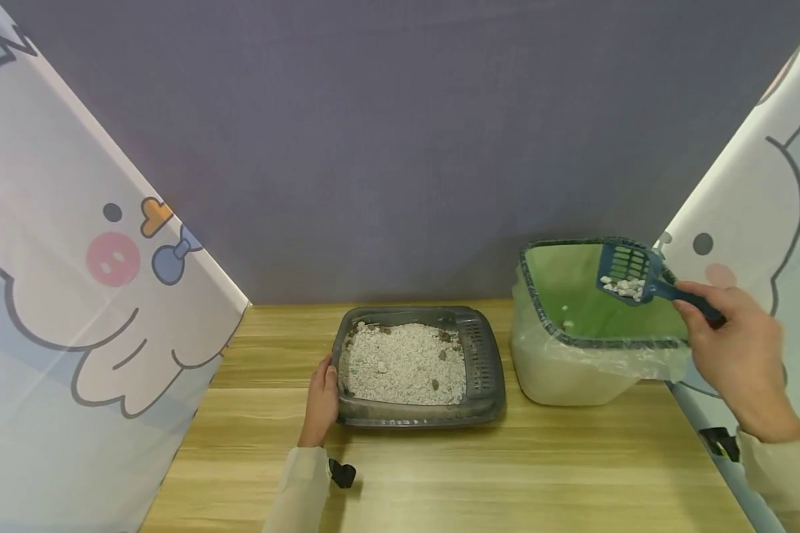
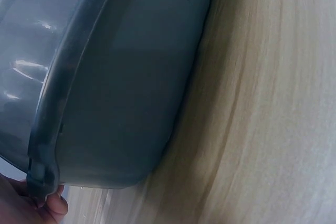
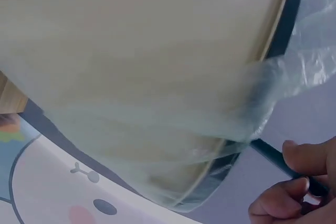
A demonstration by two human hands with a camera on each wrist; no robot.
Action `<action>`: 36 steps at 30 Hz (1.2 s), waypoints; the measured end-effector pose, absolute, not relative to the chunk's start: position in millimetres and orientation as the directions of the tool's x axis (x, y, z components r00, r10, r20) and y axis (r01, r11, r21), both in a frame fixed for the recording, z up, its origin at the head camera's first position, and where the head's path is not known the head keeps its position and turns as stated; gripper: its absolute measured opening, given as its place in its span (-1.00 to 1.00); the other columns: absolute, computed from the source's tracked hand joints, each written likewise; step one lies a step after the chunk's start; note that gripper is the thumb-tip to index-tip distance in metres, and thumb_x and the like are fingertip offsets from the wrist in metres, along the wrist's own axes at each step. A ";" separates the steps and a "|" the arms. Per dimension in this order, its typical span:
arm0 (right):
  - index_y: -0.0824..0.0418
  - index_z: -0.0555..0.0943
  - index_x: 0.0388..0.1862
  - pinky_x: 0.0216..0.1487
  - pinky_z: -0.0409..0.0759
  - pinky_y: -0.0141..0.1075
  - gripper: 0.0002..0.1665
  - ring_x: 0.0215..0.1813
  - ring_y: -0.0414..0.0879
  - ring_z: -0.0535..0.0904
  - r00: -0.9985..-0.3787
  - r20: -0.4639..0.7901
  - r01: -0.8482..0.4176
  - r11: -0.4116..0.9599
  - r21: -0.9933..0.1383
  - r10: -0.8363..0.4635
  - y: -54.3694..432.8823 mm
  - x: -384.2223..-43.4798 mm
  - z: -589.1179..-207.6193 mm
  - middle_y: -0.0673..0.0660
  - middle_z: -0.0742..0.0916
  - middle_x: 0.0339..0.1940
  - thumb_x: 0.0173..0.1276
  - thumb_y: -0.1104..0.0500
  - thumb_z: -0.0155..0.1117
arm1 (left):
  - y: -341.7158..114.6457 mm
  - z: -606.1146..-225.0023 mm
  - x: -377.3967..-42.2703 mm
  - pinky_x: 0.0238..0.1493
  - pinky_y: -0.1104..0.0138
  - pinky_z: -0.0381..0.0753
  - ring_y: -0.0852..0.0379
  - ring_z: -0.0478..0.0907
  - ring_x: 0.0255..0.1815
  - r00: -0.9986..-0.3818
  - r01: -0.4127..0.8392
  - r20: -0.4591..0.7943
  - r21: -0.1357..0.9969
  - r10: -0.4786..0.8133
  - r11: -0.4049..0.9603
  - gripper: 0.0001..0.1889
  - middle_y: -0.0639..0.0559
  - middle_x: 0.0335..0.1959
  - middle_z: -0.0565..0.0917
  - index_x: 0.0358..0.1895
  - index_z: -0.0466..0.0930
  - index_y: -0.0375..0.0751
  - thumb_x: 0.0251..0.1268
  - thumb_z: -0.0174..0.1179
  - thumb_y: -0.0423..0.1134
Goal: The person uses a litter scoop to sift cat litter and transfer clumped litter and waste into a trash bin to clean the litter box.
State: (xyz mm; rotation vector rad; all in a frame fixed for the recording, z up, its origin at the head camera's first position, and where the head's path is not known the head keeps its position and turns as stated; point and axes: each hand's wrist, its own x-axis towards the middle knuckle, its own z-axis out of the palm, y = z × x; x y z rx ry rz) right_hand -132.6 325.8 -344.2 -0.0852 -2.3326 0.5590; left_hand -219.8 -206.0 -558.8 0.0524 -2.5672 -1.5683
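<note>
My left hand [image 1: 321,396] grips the left rim of a grey litter box [image 1: 413,423], fingers and thumb on either side of the rim in the left wrist view. Pale litter [image 1: 400,366] fills the box, with several dark clumps on it, mostly along its back and right. My right hand [image 1: 740,348] holds a dark blue slotted litter scoop [image 1: 630,270] by its handle. White clumps [image 1: 627,287] lie in the scoop, over the opening of a lined bin [image 1: 567,374]. In the right wrist view the bin hides the scoop's head.
A clear plastic liner [image 1: 640,359] folds over the bin's dark rim, and the inside looks green. Box and bin stand on a wooden table [image 1: 267,414] against a grey back panel [image 1: 373,163]. Printed cartoon panels [image 1: 53,222] rise at both sides.
</note>
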 end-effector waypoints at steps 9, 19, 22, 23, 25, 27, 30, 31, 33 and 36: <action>0.38 0.66 -0.05 -0.54 0.10 -0.43 -0.72 -0.52 -0.44 0.12 -0.678 0.723 -0.207 0.909 -0.361 0.132 325.5 -132.7 -347.3 0.16 0.44 -0.49 0.25 0.43 0.27 | -207.6 -560.0 -218.4 0.24 -0.17 0.09 -0.29 0.12 0.34 -0.990 0.032 0.090 0.892 -0.107 0.451 -0.40 -0.34 0.35 0.20 0.45 0.11 -0.24 0.55 -0.39 0.07; 0.35 0.63 0.04 -0.38 0.14 -0.64 -0.63 -0.45 -0.54 0.21 -0.533 0.818 -0.305 0.853 -0.423 0.215 305.7 -127.5 -346.3 -0.23 0.48 -0.41 0.22 0.38 0.33 | -208.9 -559.9 -215.6 0.24 -0.17 0.10 -0.29 0.12 0.34 -0.988 0.031 0.093 0.896 -0.120 0.442 -0.39 -0.33 0.35 0.20 0.45 0.11 -0.26 0.55 -0.37 0.08; 0.38 0.64 0.02 -0.41 0.21 -0.70 -0.64 -0.49 -0.53 0.27 -0.500 0.832 -0.399 0.790 -0.466 0.239 284.9 -123.0 -344.3 -0.32 0.49 -0.35 0.22 0.35 0.34 | -208.2 -558.4 -214.9 0.25 -0.15 0.09 -0.28 0.11 0.35 -0.989 0.028 0.090 0.897 -0.119 0.442 -0.39 -0.32 0.35 0.20 0.45 0.11 -0.25 0.55 -0.37 0.08; 0.40 0.65 -0.01 -0.44 0.22 -0.71 -0.66 -0.51 -0.52 0.29 -0.487 0.836 -0.438 0.758 -0.484 0.253 275.2 -121.4 -343.4 -0.29 0.52 -0.37 0.22 0.34 0.35 | -207.9 -558.3 -215.1 0.25 -0.15 0.10 -0.28 0.12 0.35 -0.989 0.028 0.090 0.895 -0.119 0.444 -0.40 -0.32 0.35 0.20 0.45 0.11 -0.25 0.55 -0.37 0.07; 0.45 0.66 -0.08 -0.49 0.25 -0.71 -0.70 -0.53 -0.48 0.34 -0.462 0.847 -0.535 0.679 -0.504 0.265 255.4 -119.3 -343.5 -0.19 0.58 -0.41 0.20 0.35 0.35 | -206.6 -558.3 -216.2 0.25 -0.15 0.10 -0.28 0.13 0.34 -0.987 0.034 0.100 0.891 -0.123 0.453 -0.41 -0.33 0.34 0.22 0.44 0.13 -0.26 0.56 -0.36 0.05; 0.48 0.67 -0.13 -0.55 0.21 -0.68 -0.72 -0.57 -0.44 0.32 -0.448 0.859 -0.602 0.627 -0.494 0.247 235.4 -118.1 -345.5 -0.08 0.59 -0.49 0.19 0.34 0.36 | -204.6 -558.0 -217.3 0.24 -0.15 0.12 -0.29 0.16 0.32 -0.987 0.044 0.111 0.888 -0.120 0.457 -0.42 -0.34 0.33 0.24 0.44 0.14 -0.28 0.56 -0.35 0.03; 0.43 0.68 -0.11 -0.65 0.16 -0.63 -0.71 -0.62 -0.40 0.26 -0.528 0.837 -0.626 0.601 -0.498 0.144 208.6 -118.1 -353.7 0.00 0.59 -0.52 0.17 0.34 0.38 | -200.8 -557.6 -219.1 0.21 -0.17 0.16 -0.31 0.20 0.29 -0.985 0.056 0.126 0.884 -0.121 0.464 -0.43 -0.37 0.30 0.27 0.42 0.16 -0.31 0.57 -0.34 0.01; 0.38 0.68 -0.09 -0.67 0.15 -0.61 -0.71 -0.63 -0.39 0.25 -0.577 0.811 -0.611 0.608 -0.507 0.096 200.4 -119.2 -357.5 0.01 0.59 -0.50 0.18 0.33 0.38 | -200.2 -557.3 -218.9 0.20 -0.17 0.17 -0.31 0.21 0.28 -0.984 0.054 0.125 0.885 -0.124 0.463 -0.43 -0.36 0.29 0.28 0.42 0.16 -0.30 0.57 -0.34 0.02; 0.28 0.69 -0.05 -0.69 0.18 -0.56 -0.68 -0.65 -0.36 0.25 -0.673 0.739 -0.571 0.625 -0.533 0.015 184.4 -123.4 -367.7 0.02 0.62 -0.45 0.18 0.34 0.38 | -199.5 -557.0 -219.1 0.20 -0.16 0.18 -0.29 0.23 0.27 -0.984 0.054 0.126 0.886 -0.129 0.460 -0.43 -0.36 0.27 0.30 0.42 0.18 -0.28 0.56 -0.34 0.02; 0.19 0.68 -0.02 -0.70 0.26 -0.48 -0.68 -0.69 -0.32 0.28 -0.806 0.591 -0.471 0.645 -0.602 -0.037 162.1 -134.0 -387.5 0.01 0.63 -0.44 0.21 0.29 0.38 | -199.7 -557.0 -219.1 0.20 -0.14 0.19 -0.28 0.24 0.26 -0.983 0.054 0.130 0.883 -0.132 0.465 -0.43 -0.34 0.26 0.32 0.42 0.18 -0.27 0.56 -0.34 0.03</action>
